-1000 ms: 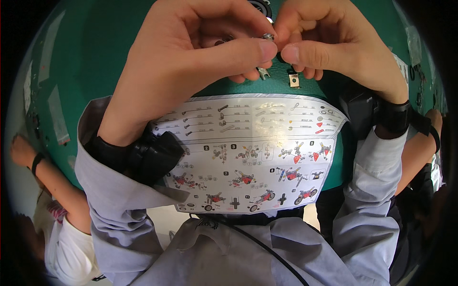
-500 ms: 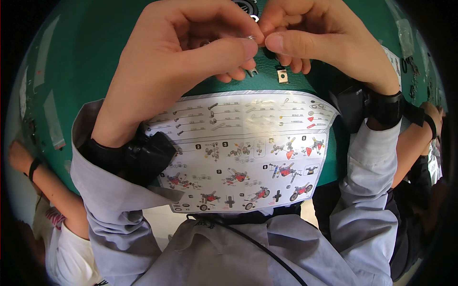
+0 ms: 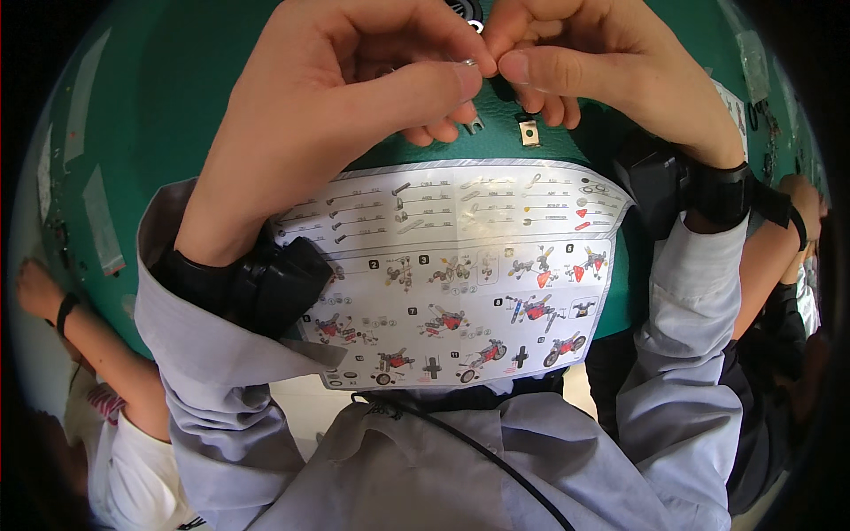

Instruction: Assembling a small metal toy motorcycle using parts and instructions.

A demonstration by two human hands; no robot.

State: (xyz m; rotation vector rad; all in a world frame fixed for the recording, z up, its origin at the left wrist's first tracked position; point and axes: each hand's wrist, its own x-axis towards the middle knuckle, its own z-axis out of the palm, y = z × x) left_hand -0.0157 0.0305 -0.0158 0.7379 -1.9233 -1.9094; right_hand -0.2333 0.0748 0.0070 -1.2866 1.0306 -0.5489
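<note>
Both hands are raised close together over the green table, thumbs and forefingers nearly meeting. My left hand is closed, pinching a small silvery metal piece between thumb and forefinger. My right hand is also closed in a pinch beside it, with its fingertips hiding whatever they hold. Below the fingers show a forked metal piece and a bent metal bracket with a hole; I cannot tell whether they are held or lie on the table. A black round part is partly hidden behind the hands.
A printed instruction sheet with pictures of parts and a motorcycle model hangs over the near edge of the green table. Other people's arms rest at the left and right. Clear plastic bags lie at the far right.
Both hands keep their pinch and sit slightly further right in the picture. The instruction sheet appears slightly shifted; nothing is visibly let go or picked up.
</note>
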